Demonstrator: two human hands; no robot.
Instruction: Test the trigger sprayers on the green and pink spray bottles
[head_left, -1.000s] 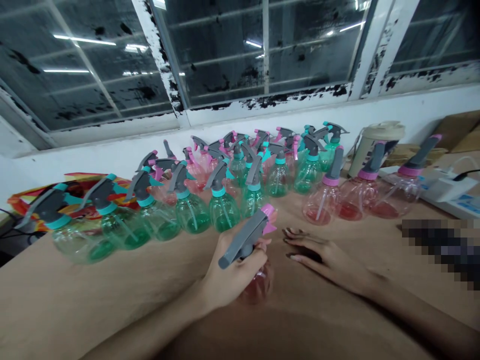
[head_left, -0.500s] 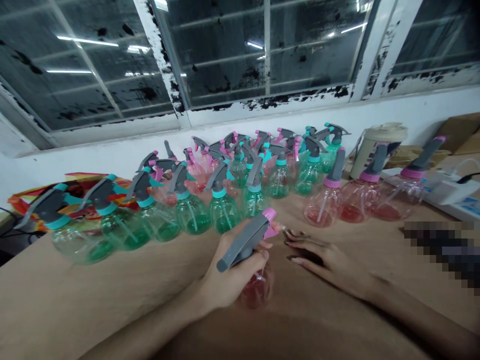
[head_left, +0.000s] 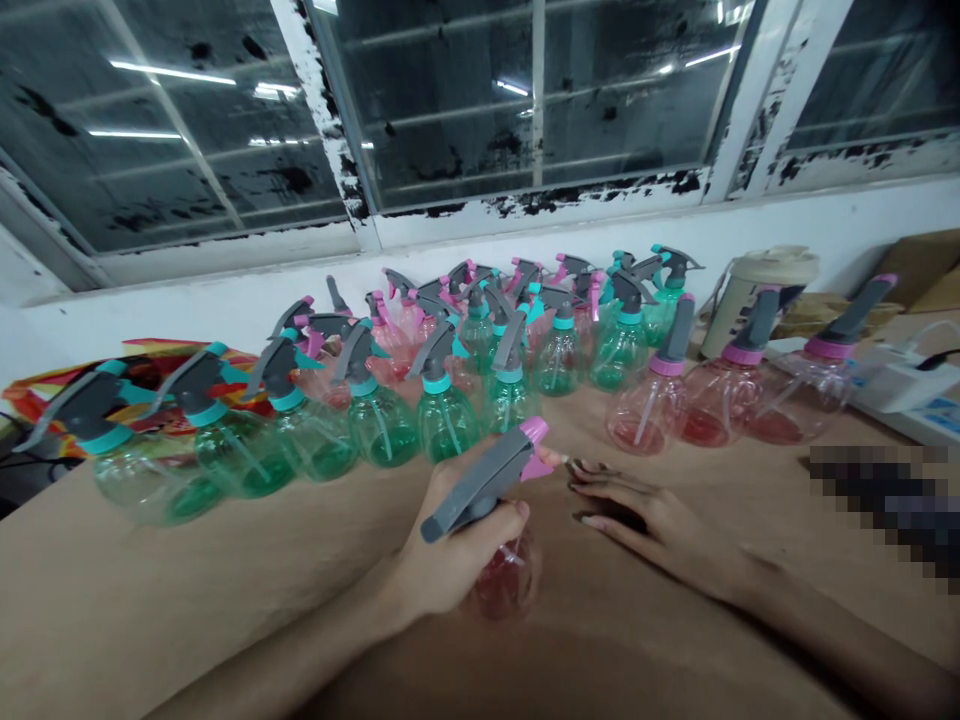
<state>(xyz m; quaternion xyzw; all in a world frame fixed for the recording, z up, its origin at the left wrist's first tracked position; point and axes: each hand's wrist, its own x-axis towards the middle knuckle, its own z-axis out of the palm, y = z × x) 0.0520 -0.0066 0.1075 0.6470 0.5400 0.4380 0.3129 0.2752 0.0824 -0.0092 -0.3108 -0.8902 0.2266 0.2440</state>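
On the brown table [head_left: 150, 590], the left hand [head_left: 450, 560] is clamped around a pink spray bottle [head_left: 504, 570] standing upright. Just beside it, the right hand [head_left: 660, 530] lies flat, fingers spread, holding nothing. Rows of green bottles [head_left: 382, 425] stand behind.

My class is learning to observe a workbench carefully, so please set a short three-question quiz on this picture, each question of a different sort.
1. True or false: the left hand holds nothing.
2. The right hand is: A) pulling a trigger; B) lying flat on the table; C) lifting a cap.
3. What colour are the collars on the green spray bottles?

Key: 1 false, it grips a pink spray bottle below the grey trigger head; 2 B; 3 teal.
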